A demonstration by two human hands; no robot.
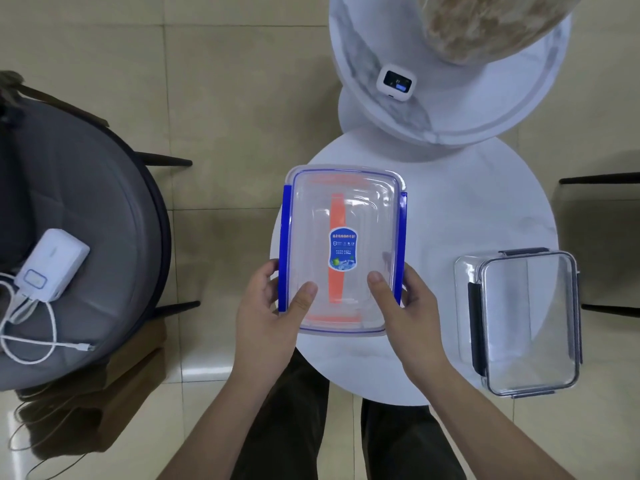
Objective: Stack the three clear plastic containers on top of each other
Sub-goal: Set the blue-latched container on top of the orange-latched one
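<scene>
Left hand (266, 299) and right hand (403, 299) gripping blue-clipped container (343, 247) over orange-trimmed one (337, 209), third container (526, 323) sitting apart on tabletop (467, 209)

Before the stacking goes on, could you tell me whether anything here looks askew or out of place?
Nothing looks damaged or spilled. The blue-clipped container, held by the left hand and right hand, juts past the left edge of the round white table. The dark-clipped container sits close to the right edge.
</scene>
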